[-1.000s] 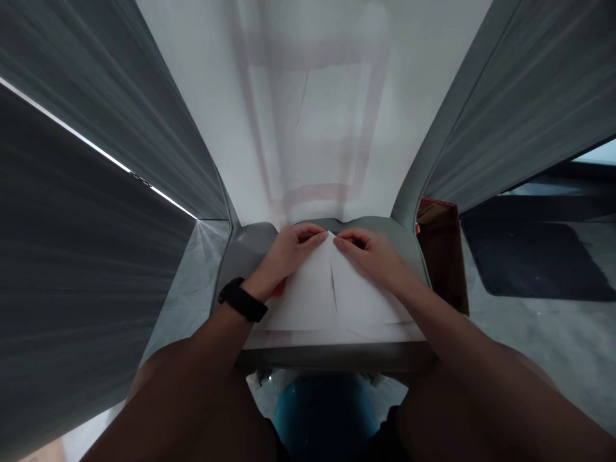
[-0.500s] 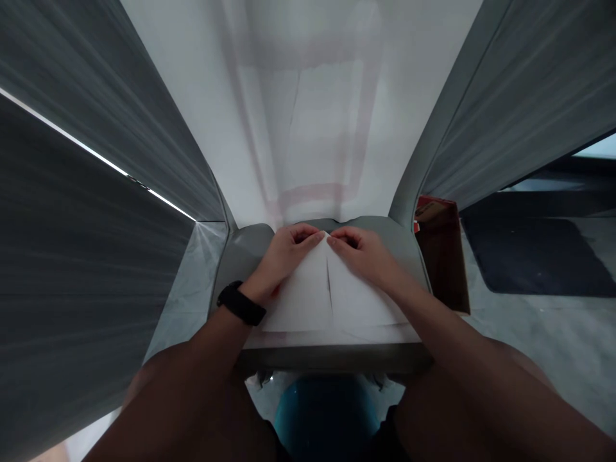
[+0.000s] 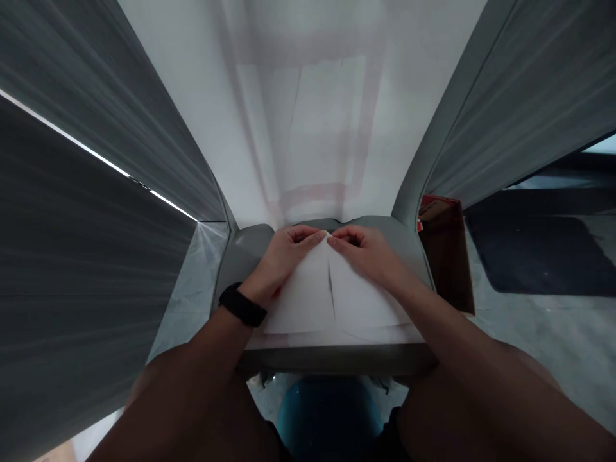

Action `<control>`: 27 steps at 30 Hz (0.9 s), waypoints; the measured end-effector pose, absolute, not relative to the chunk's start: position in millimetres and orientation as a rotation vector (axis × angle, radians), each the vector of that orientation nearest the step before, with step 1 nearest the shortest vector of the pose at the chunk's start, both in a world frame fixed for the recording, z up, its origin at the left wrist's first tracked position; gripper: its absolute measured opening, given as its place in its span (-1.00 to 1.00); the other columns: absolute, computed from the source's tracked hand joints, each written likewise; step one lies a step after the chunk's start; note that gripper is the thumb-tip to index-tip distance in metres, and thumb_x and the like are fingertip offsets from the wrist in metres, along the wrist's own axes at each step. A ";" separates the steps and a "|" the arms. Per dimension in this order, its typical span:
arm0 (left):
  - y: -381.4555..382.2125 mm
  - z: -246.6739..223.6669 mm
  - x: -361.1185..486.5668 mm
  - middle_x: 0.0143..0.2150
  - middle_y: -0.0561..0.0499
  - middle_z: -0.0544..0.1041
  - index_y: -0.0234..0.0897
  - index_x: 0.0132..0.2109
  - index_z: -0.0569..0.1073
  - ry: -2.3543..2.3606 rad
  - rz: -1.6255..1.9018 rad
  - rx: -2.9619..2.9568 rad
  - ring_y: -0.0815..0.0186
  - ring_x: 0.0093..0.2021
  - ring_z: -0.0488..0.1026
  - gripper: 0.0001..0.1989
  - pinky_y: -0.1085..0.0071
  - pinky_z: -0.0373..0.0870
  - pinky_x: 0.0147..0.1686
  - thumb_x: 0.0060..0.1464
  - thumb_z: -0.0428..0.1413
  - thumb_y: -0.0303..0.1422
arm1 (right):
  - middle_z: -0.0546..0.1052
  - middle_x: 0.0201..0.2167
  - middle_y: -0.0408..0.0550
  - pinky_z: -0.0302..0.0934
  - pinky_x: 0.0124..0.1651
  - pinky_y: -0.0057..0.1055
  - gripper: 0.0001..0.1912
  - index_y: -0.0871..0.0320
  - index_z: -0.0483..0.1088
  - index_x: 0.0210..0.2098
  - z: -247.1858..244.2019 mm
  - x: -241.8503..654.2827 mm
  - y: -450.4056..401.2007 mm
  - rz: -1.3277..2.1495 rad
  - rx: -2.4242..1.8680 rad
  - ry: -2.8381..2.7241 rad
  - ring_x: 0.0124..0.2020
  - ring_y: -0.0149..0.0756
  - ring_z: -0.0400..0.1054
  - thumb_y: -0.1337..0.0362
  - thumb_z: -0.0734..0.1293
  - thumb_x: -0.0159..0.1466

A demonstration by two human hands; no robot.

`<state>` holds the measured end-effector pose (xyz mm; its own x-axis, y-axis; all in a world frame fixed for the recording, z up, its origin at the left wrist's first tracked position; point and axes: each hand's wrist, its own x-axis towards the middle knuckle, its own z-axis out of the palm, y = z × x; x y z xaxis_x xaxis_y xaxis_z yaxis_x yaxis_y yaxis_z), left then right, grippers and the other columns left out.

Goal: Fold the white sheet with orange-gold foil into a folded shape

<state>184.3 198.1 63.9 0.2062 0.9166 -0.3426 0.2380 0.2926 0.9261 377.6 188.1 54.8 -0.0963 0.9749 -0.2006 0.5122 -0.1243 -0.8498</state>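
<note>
Only the view shifts slightly; the left hand [image 3: 285,255] and right hand [image 3: 369,253] pinch the peak of the white paper [image 3: 305,298] over the chair seat [image 3: 248,250], apparently working a fold, which calls for even fingertip pressure.

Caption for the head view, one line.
Both hands, left and right, pinch the pointed top of folded white paper over a grey chair seat.

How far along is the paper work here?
Looks done: the white paper narrows to a top point, with its two sides apparently folded in. In hand: the left hand and right hand pinch at that point. Left: perhaps closing the narrow slit down the middle; the final shape can't be told.
</note>
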 end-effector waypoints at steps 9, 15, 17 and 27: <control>199.5 64.4 184.0 -0.24 -0.02 0.67 -0.23 -0.22 0.69 1.319 0.706 1.233 0.29 -0.26 0.51 -0.78 0.43 0.39 -0.34 0.18 0.29 -0.18 | 0.60 -0.42 -0.09 0.18 -0.40 -0.42 -0.72 0.10 0.61 -0.29 57.4 377.8 188.2 1.150 -1.645 -1.631 -0.40 -0.32 0.40 0.02 0.42 0.30; 197.8 68.2 182.0 -0.21 -0.03 0.69 -0.23 -0.18 0.72 1.287 0.745 1.220 0.29 -0.24 0.52 -0.78 0.44 0.40 -0.32 0.16 0.31 -0.18 | 0.57 -0.47 -0.10 0.16 -0.44 -0.40 -0.66 0.10 0.60 -0.31 55.1 378.3 188.6 1.142 -1.604 -1.623 -0.45 -0.32 0.38 -0.05 0.42 0.29; 197.7 69.5 181.3 -0.21 -0.02 0.69 -0.21 -0.15 0.73 1.282 0.730 1.211 0.28 -0.24 0.52 -0.77 0.43 0.41 -0.32 0.17 0.31 -0.17 | 0.56 -0.47 -0.10 0.16 -0.44 -0.39 -0.64 0.09 0.61 -0.31 54.4 378.4 188.4 1.136 -1.606 -1.628 -0.45 -0.31 0.39 -0.08 0.41 0.30; 200.1 79.6 171.0 -0.19 -0.05 0.70 -0.23 -0.06 0.72 1.198 0.555 1.141 0.33 -0.30 0.51 -0.77 0.44 0.40 -0.33 0.20 0.32 -0.23 | 0.58 -0.45 -0.11 0.19 -0.41 -0.40 -0.68 0.10 0.62 -0.29 63.1 373.3 185.0 1.166 -1.625 -1.589 -0.44 -0.34 0.39 -0.02 0.41 0.29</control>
